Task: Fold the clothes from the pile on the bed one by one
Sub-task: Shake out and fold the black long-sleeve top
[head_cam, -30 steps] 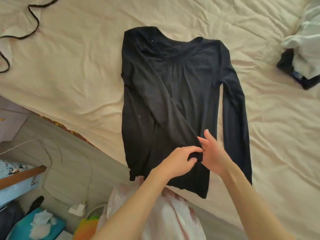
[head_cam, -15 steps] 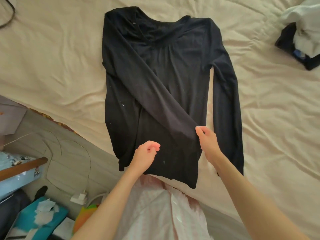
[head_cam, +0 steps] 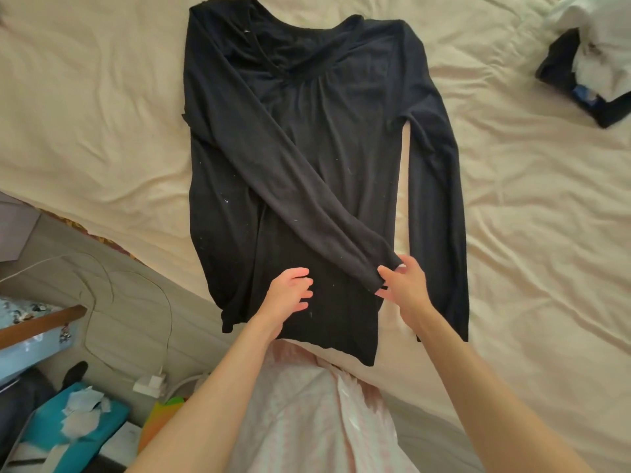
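Head view: black top (head_cam: 307,158) collar cropped; right hand (head_cam: 404,288) pinches cuff (head_cam: 374,273)

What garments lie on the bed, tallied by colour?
Black: 1, the long-sleeved top spread flat.
Mixed white and dark: 1 heap, the clothes pile at the far right; its separate pieces cannot be counted.
Total: 2 groups on the bed.

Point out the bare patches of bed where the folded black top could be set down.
Free: the bedsheet left of the black top, and the wide stretch between its right sleeve and the clothes pile. Crowded: the near edge, where the left hand and right hand work.
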Available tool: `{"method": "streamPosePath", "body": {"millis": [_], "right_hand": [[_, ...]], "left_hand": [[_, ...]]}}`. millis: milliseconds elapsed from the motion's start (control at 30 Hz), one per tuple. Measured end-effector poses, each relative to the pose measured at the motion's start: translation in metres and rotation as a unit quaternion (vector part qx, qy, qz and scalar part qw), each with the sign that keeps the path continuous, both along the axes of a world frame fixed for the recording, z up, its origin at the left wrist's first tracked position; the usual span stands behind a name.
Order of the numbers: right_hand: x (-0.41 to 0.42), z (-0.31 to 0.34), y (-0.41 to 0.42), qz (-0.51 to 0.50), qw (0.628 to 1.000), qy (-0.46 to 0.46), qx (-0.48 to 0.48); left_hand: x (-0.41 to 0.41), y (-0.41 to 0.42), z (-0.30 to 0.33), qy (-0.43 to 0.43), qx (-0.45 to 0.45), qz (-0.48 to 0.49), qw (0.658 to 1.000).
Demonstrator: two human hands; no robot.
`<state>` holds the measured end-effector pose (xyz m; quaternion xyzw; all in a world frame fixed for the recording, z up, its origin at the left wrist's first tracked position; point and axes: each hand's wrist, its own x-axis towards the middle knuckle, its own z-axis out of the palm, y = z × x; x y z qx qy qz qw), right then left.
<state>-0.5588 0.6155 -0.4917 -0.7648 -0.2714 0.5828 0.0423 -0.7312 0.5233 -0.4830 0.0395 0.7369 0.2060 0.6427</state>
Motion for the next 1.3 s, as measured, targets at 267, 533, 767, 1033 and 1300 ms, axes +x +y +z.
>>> {"method": "streamPosePath", "body": {"millis": [267,533,767,1033,1300], "right_hand": [[-0.028,0.012,0.027,0.225,0.93,-0.232,0.176],[-0.173,0.007,0.125,0.385,0.876,-0.048,0.285],[-0.324,-0.012,0.195,0.372,0.89,0.071,0.253],[-0.405,-0.039,0.241,0.365,0.909,0.026,0.201],[-0.414,-0.031,0.266,0.154,0.97,0.175,0.062]], "left_hand": [[-0.063,0.006,0.007,0.133,0.03,0.081,0.987],[-0.184,0.085,-0.001,0.069,0.111,0.36,0.924],[-0.24,0.15,-0.027,-0.045,0.037,0.38,0.923],[-0.262,0.159,-0.037,-0.178,0.001,0.501,0.847],[-0.265,0.157,-0.046,-0.105,0.102,0.622,0.769]]}}
